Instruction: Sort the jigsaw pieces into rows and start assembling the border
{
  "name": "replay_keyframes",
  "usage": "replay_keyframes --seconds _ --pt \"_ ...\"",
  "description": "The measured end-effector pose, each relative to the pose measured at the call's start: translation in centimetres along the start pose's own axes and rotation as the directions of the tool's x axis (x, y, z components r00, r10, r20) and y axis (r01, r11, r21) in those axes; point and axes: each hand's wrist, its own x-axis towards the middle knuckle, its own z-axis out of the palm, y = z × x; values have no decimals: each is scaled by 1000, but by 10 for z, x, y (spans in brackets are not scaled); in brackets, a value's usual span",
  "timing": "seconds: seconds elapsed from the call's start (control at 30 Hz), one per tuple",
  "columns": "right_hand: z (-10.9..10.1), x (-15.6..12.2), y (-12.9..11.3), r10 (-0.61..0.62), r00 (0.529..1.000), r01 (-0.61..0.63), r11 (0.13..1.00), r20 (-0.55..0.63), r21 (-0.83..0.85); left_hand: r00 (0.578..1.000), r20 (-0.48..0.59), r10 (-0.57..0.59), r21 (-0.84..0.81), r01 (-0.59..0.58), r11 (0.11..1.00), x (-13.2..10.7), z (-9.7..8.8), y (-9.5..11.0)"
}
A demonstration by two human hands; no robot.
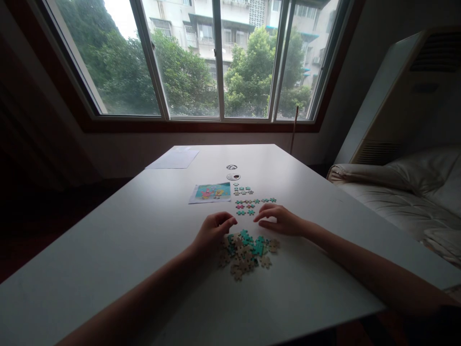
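A heap of small jigsaw pieces [247, 252], teal and tan, lies on the white table [144, 230] in front of me. My left hand [212, 230] rests at the heap's left edge with its fingers curled together; whether it holds a piece is hidden. My right hand [279, 220] hovers just above the heap's far right side, palm down, fingers slightly bent and apart. Beyond the hands, several separated pieces [248, 204] are laid out in rows. A colourful reference picture [211, 192] lies to their left.
Two small round objects [233, 176] sit past the laid-out pieces. A white sheet of paper [173, 158] lies at the far left of the table. A cushioned sofa [403, 187] stands to the right, a wide window [216, 57] behind.
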Motion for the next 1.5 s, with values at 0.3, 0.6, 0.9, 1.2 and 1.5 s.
replay_keyframes --seconds 0.3,0.6,0.9,1.2,1.5 --pt "-8 -5 -18 -113 969 93 990 221 102 1000 -9 -11 -9 11 1000 -1 -1 4" --pt "-8 -5 -18 -91 965 62 990 247 124 1000 7 11 16 -11 1000 -1 0 3" --pt "-7 -5 -28 3 972 -20 998 237 67 999 -12 42 73 -41 997 -2 1 4" --pt "1 -2 -31 134 987 -151 959 83 239 997 -17 71 168 -67 983 -2 2 6" --pt "15 8 -43 293 952 -225 867 -90 445 952 175 252 426 -304 852 -14 9 28"
